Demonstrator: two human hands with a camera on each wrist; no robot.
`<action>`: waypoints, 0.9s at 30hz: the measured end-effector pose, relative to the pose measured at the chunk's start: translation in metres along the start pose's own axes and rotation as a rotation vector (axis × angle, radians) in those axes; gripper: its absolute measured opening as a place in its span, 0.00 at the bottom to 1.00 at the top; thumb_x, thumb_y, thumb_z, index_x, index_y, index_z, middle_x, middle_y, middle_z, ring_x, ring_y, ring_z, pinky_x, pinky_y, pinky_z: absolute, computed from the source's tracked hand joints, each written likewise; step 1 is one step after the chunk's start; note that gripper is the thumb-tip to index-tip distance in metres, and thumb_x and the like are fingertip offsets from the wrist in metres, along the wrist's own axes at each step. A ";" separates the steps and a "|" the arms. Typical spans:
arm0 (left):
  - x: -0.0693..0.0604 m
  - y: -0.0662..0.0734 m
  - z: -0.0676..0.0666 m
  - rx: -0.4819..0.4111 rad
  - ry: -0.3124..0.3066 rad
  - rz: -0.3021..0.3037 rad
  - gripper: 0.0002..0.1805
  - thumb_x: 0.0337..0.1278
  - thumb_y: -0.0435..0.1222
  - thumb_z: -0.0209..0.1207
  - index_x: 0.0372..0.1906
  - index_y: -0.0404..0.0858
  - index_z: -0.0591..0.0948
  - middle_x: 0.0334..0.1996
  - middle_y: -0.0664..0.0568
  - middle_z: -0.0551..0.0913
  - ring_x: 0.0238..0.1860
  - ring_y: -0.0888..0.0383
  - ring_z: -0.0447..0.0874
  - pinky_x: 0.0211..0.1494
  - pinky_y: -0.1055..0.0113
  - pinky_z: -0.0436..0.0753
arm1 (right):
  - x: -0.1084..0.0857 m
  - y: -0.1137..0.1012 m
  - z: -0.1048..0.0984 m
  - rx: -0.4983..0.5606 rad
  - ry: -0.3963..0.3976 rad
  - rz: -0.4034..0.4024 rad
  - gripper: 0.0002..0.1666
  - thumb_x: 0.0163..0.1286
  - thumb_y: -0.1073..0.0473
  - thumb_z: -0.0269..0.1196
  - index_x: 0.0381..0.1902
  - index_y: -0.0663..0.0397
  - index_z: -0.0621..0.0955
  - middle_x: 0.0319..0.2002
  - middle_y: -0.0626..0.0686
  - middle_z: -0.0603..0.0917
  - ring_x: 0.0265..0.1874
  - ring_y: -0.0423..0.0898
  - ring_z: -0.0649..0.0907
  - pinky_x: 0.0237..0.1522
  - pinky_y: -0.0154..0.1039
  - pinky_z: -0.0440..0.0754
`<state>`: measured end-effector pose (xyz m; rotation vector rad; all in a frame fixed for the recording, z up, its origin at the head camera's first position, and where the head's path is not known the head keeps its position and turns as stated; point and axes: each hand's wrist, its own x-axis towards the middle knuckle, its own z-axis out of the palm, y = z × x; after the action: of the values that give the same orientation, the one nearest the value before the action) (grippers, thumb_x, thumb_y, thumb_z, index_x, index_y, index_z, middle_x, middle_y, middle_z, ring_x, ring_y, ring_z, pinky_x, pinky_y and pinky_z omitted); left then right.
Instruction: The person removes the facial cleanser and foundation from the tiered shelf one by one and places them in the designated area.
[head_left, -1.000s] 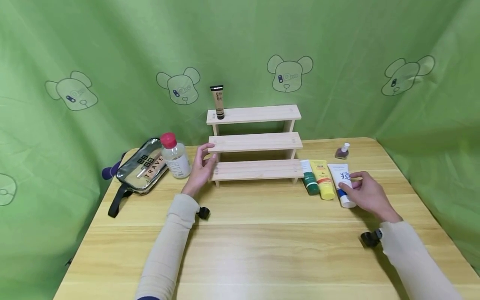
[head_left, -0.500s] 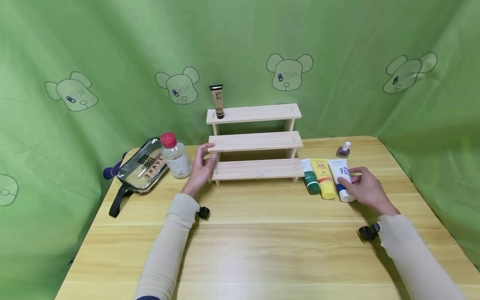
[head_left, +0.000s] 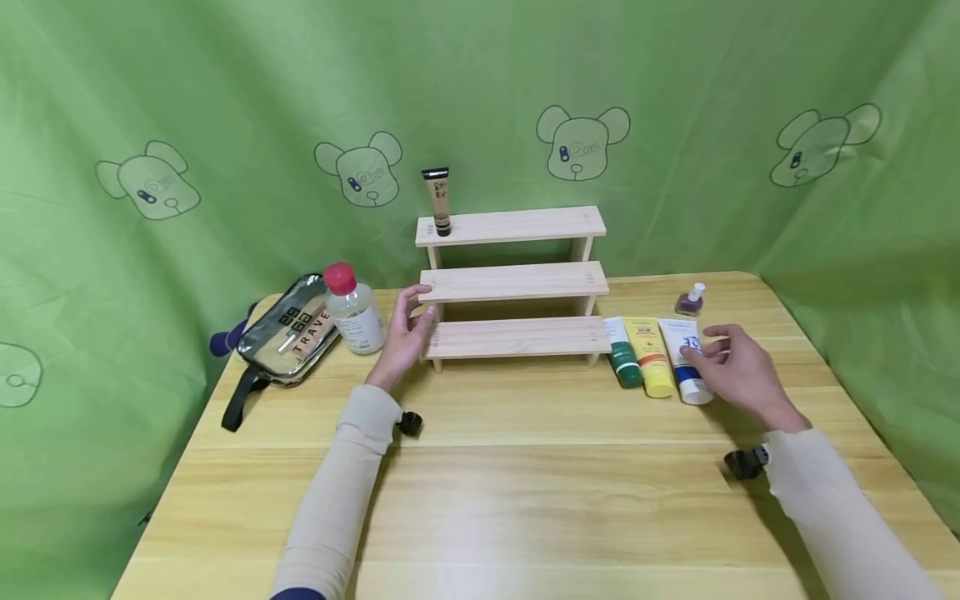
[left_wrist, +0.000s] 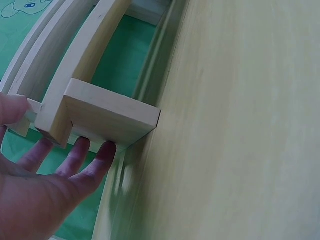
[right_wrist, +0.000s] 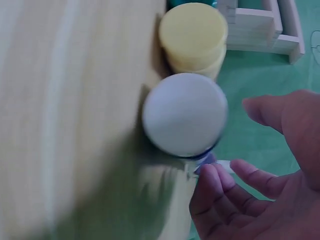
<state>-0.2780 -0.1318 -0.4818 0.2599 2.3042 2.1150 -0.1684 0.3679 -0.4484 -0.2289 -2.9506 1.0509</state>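
My left hand (head_left: 406,337) is at the left end of the three-tier wooden shelf (head_left: 517,337), its fingertips touching the side panel (left_wrist: 112,107) and the end of the middle tier. On the right, my right hand (head_left: 738,371) hovers beside a white tube with a blue band (head_left: 682,358). Its thumb and fingers are spread apart around the white cap (right_wrist: 185,115), and a gap shows between them and it. Left of that tube lie a yellow tube (head_left: 648,358) and a green-and-white tube (head_left: 622,354), side by side. A beige tube with black ends (head_left: 439,204) stands on the top tier.
A small purple nail polish bottle (head_left: 689,301) stands behind the white tube. Left of the shelf are a red-capped clear bottle (head_left: 356,312) and a transparent travel pouch (head_left: 288,333). A purple item (head_left: 225,342) pokes out behind the pouch. Green curtain (head_left: 480,83) hangs behind the table.
The white tube has shifted slightly left and back, closer to the yellow tube. My right hand has let go of it and drawn off a little to the right. The left hand stays at the shelf.
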 end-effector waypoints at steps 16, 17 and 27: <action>-0.001 -0.002 0.000 -0.003 -0.011 0.006 0.23 0.85 0.37 0.53 0.75 0.56 0.69 0.77 0.42 0.73 0.70 0.33 0.80 0.73 0.43 0.78 | 0.017 -0.058 0.013 0.113 0.189 -0.263 0.26 0.82 0.53 0.64 0.68 0.65 0.77 0.53 0.65 0.84 0.49 0.47 0.81 0.38 0.16 0.74; -0.001 -0.002 0.000 -0.002 -0.011 0.007 0.23 0.85 0.37 0.54 0.75 0.57 0.69 0.76 0.41 0.73 0.70 0.33 0.80 0.73 0.42 0.79 | 0.019 -0.063 0.015 0.123 0.200 -0.280 0.25 0.82 0.53 0.64 0.68 0.64 0.78 0.53 0.64 0.84 0.48 0.43 0.80 0.38 0.16 0.74; 0.001 -0.002 -0.001 -0.003 -0.007 0.016 0.23 0.85 0.37 0.54 0.75 0.57 0.69 0.76 0.41 0.74 0.70 0.32 0.80 0.73 0.41 0.79 | 0.036 -0.118 0.025 0.226 0.220 -0.364 0.24 0.80 0.58 0.66 0.67 0.63 0.79 0.54 0.63 0.84 0.51 0.49 0.80 0.40 0.19 0.75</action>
<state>-0.2790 -0.1330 -0.4841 0.2858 2.3029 2.1212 -0.2217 0.2666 -0.3957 0.1772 -2.5218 1.1978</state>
